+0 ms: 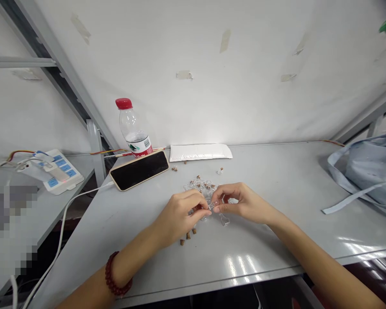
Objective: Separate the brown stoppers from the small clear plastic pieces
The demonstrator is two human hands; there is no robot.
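Observation:
Both hands meet over a pile of small clear glass bottles (199,184), several with cork stoppers in them. My right hand (239,201) is closed in a pinch on a small clear bottle (215,204). Against that bottle's end, my left hand (186,208) has its thumb and forefinger pinched together; what lies between them is hidden. Loose brown corks (188,235) lie on the grey table (141,266) just below my left hand. Another clear bottle (224,220) lies below my right hand. Farther back is a corked bottle (221,171), apart from the pile.
A phone (140,170) leans against a red-capped plastic bottle (131,124) at the back left, with a white cable attached. A white padded packet (200,152) lies by the wall. A power strip (62,171) is at left, a light blue bag (369,171) at right.

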